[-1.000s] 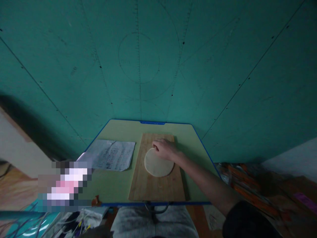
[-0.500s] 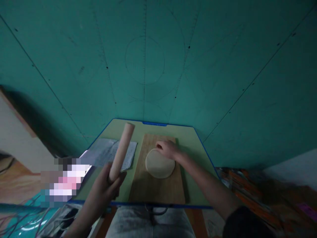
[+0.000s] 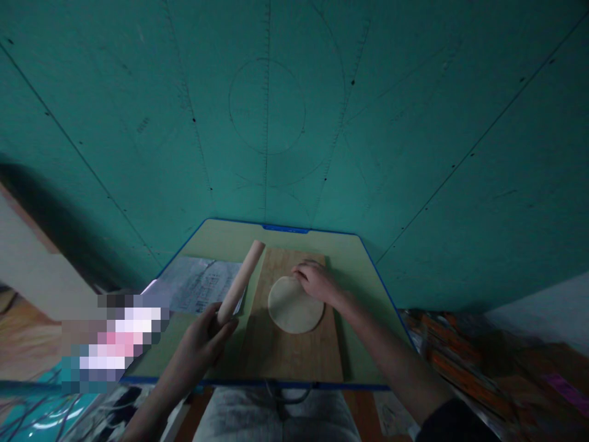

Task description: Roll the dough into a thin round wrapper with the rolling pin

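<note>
Nearest, at the close edge of the table [image 3: 354, 255], lies the near end of a wooden board [image 3: 294, 362], bare of dough there. Left of it, the left hand [image 3: 202, 341] is closed around the near end of a rolling pin [image 3: 242, 283], which slants far and to the right, its far end just beside the board's far left corner. The pin appears stiff and smooth, probably of modest weight; being round, it would likely roll if set down loose, and its near end offers a sound hold. Farther in, at about the middle of the board, a round sheet of dough [image 3: 296, 305] lies flat. It is judged light, soft and pliable, liable to stretch, crease or tear under a hard pinch; the rim is the proper place to take hold, with the fingertips light and the rest supported from beneath. At its far edge the right hand [image 3: 317, 281] rests with fingers bent, touching the rim; whether they pinch it or merely lie on it could not be determined. Papers [image 3: 197, 282] lie at far left, partly behind the pin. Beyond stands a green wall [image 3: 294, 123] bearing drawn lines and circles.
</note>
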A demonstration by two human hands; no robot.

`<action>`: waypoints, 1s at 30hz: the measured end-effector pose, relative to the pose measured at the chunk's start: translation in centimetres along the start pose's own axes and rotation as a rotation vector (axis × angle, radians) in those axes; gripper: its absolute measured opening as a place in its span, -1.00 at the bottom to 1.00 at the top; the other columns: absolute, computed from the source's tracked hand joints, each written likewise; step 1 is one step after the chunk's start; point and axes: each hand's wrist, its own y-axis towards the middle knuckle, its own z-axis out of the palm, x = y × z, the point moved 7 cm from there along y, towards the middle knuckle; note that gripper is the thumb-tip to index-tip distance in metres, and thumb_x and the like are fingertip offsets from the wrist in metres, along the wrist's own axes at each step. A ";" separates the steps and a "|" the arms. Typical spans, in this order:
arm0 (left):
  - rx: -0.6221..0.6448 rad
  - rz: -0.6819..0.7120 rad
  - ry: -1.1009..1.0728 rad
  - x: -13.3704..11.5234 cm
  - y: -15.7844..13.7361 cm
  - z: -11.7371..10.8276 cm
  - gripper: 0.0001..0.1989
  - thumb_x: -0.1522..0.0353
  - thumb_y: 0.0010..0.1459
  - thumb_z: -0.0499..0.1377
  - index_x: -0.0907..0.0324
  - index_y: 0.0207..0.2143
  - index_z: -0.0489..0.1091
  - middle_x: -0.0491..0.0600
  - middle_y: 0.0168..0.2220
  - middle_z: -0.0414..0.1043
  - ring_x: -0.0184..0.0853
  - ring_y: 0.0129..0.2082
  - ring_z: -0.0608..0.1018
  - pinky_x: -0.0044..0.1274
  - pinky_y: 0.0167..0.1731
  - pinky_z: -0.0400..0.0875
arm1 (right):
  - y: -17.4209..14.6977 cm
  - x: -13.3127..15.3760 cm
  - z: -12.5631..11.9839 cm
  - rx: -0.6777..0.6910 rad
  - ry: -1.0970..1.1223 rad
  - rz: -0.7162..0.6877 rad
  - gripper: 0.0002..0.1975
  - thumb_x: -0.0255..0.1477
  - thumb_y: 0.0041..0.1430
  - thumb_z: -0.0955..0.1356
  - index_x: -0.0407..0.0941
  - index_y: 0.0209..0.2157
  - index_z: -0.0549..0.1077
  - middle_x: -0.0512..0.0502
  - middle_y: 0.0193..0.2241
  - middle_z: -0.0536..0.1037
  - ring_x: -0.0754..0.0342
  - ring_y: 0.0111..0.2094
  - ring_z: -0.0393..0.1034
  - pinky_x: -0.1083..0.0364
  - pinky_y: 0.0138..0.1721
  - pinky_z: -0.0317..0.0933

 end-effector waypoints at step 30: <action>0.152 0.694 1.097 -7.1 5.4 7.9 -0.73 0.31 0.38 0.04 0.11 0.03 0.44 0.09 0.01 0.53 -0.15 -0.03 0.55 -0.36 -0.09 0.43 | -7.0 -0.3 -0.8 -0.169 -0.159 0.195 -0.61 -0.32 0.44 0.18 -0.17 0.18 0.34 -0.32 0.15 0.44 -0.16 0.16 0.30 -0.10 0.14 0.17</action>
